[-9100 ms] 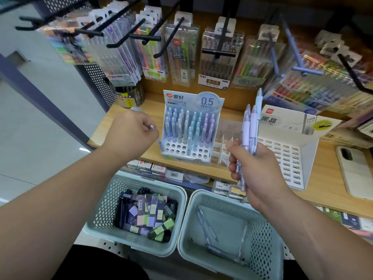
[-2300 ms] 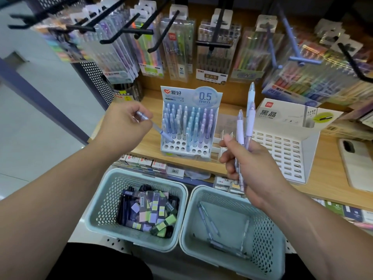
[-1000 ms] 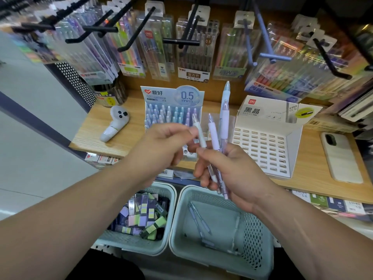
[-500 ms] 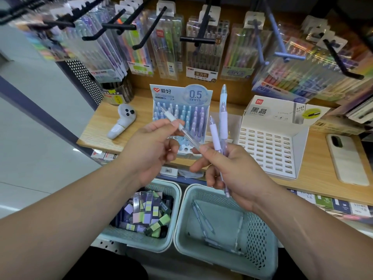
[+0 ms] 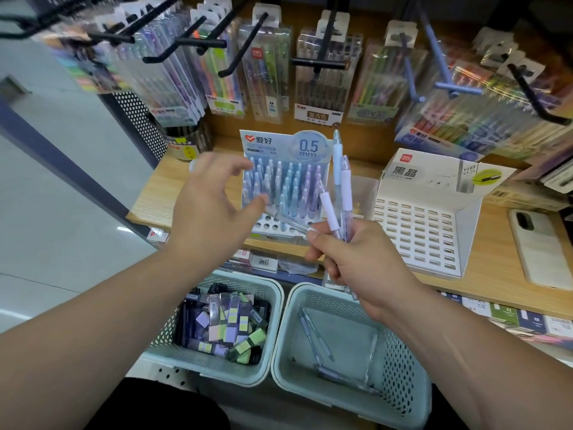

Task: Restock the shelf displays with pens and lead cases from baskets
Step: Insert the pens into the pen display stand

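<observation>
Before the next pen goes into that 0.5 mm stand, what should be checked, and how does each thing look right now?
1. Left hand free: ok, open, holding nothing.
2. Right hand grips the pens: ok, held upright.
3. Free holes in the pen display: ok, front row shows some.
4. Blurred pen by the right thumb: cannot tell if held.
5. Pen basket stock: ok, a few inside.

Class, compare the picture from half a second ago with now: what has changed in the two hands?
The left hand has opened and let go of the clear pen, which is now blurred in front of the pen display. The right hand still grips its pens; the display is unmoved.
</observation>
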Demonstrator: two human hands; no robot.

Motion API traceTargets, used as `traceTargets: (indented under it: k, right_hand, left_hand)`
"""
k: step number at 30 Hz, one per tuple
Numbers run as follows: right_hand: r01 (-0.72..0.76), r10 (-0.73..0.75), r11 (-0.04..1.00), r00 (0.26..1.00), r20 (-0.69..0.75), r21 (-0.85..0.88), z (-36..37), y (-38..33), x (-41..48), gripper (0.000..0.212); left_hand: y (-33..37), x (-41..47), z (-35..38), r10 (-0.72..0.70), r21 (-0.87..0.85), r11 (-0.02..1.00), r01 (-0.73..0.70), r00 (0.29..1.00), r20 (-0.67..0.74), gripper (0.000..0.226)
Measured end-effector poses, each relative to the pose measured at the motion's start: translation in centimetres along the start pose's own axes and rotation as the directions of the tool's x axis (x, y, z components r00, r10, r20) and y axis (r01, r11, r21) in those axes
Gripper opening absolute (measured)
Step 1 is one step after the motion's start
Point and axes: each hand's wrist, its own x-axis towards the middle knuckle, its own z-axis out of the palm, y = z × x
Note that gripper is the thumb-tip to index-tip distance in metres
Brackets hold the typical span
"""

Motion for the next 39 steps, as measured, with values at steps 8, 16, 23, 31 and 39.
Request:
traceTargets:
  k: [8,16,23,31,39]
  right_hand:
    - [0.023,-0.021,1.000,0.995,0.097,-0.021,1.1,0.2,-0.3,0.019]
    - [-0.021,0.015,0.994,0.998,0.063,0.103,0.5,-0.4,0.1,0.029]
    - [-0.075,0.075,0.991,0.997,0.004,0.108,-1.0,0.1,0.2,0.029]
    - [-0.073,0.076,0.991,0.997,-0.020,0.114,-2.3,0.0,0.2,0.026]
    - [-0.076,0.079,0.991,0.997,-0.025,0.107,-2.9,-0.1,0.2,0.037]
  left_hand:
    - [0.8,-1.9,1.6,0.414,0.001,0.900,-0.435,0.858,0.305,0.015]
    - [0.3,-0.6,1.8,0.052,-0.179,0.984,-0.011,0.974,0.222,0.004]
    - [-2.0,1.1,2.6,-0.351,-0.175,0.917,0.358,0.934,0.070,0.015]
    - [-2.4,1.3,4.8,-0.364,-0.024,0.931,0.364,0.931,-0.013,0.024]
    - [-1.9,1.8,5.7,-0.354,0.042,0.935,0.353,0.933,0.056,0.024]
